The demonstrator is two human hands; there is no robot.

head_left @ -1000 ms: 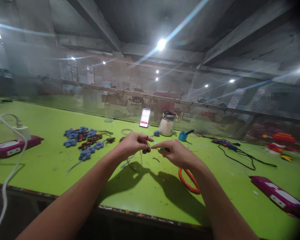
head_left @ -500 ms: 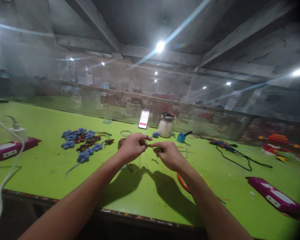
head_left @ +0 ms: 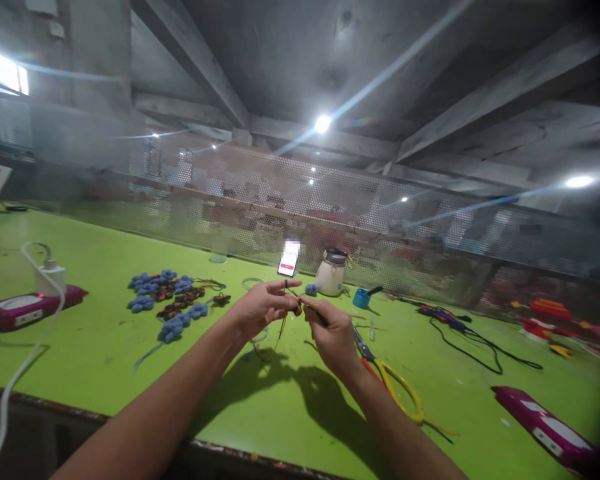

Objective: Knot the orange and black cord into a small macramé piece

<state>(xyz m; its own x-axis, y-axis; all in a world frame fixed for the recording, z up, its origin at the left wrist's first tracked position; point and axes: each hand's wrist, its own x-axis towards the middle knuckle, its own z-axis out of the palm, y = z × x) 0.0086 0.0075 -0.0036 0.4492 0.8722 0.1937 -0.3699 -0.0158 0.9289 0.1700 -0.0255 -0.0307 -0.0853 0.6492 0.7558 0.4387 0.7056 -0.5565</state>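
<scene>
My left hand [head_left: 258, 309] pinches a small dark-and-orange crochet piece [head_left: 297, 309] between thumb and fingers, with the other fingers stretched out. Strands of yarn [head_left: 281, 331] hang below it. Close against it on the right, my right hand [head_left: 333, 335] is closed around a thin tool that looks like a crochet hook [head_left: 321, 317], its tip at the piece and mostly hidden by the fingers. Blue and dark-orange crocheted flowers [head_left: 173, 327] lie in a group to the left. Scissors [head_left: 403, 390] with yellow and red handles lie partly under my right forearm.
A phone [head_left: 289, 260] stands upright at the back beside a white jar [head_left: 330, 277]. Right of these are a blue pot [head_left: 361, 298] and a blue tool with a black cord [head_left: 443, 316]. Purple power strips [head_left: 545, 419] lie at both sides; a white cable [head_left: 25, 360] crosses the left edge.
The view has tilted up, so things sit lower. My left fingers have stretched out, the small crochet piece now shows between the hands, and more of the scissors is uncovered.
</scene>
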